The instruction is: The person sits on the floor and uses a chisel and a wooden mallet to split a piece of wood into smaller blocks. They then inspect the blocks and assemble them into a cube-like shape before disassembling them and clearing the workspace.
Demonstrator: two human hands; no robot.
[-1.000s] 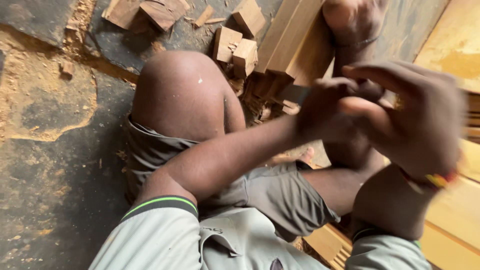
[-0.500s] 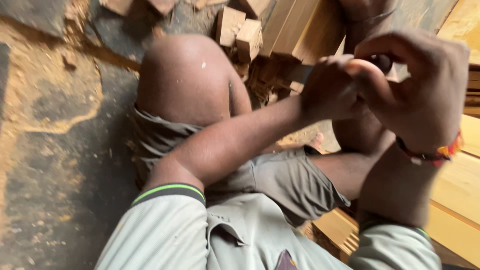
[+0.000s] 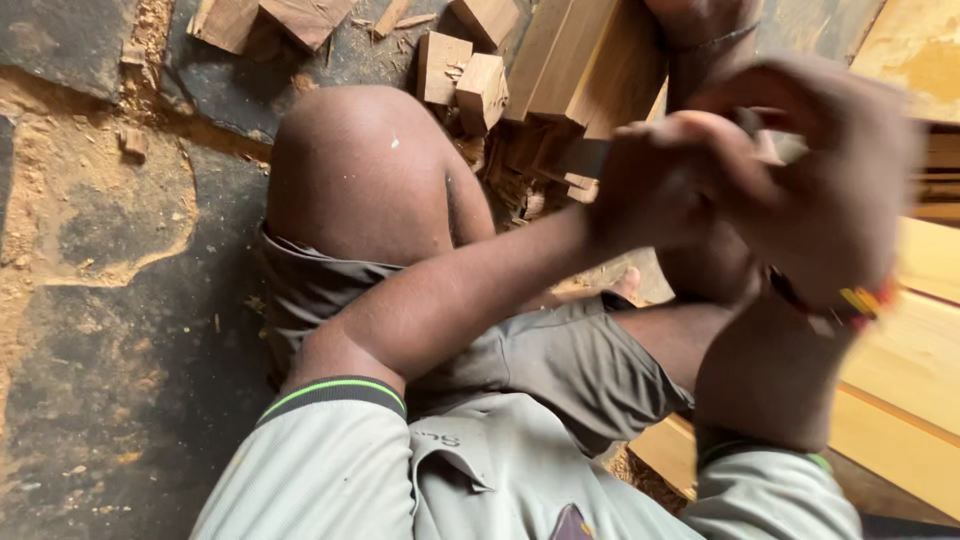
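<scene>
The person sits on a dark stone floor (image 3: 90,400) with one bare knee (image 3: 360,170) raised. Both hands meet in front of the chest, to the right of that knee. The left hand (image 3: 665,185) is curled shut, its fingers wrapped around a small dark object (image 3: 585,157) whose flat end pokes out to the left of the fist. The right hand (image 3: 830,180) is blurred; it arches over the left hand with its fingers bent toward it, and something pale shows just under its fingers, but whether it grips that or only touches it cannot be told. A beaded bracelet (image 3: 855,305) in red and yellow circles the right wrist.

Behind the hands, several long wooden slats (image 3: 590,60) lie bundled together, running up toward the top edge. Short wooden blocks (image 3: 465,75) lie scattered on the floor above the knee, with sawdust (image 3: 150,40) spread near them. Pale wooden planks (image 3: 920,360) stretch along the right side, under the right forearm. The person wears grey shorts (image 3: 560,360) and a grey shirt with a green-trimmed sleeve (image 3: 330,395)
</scene>
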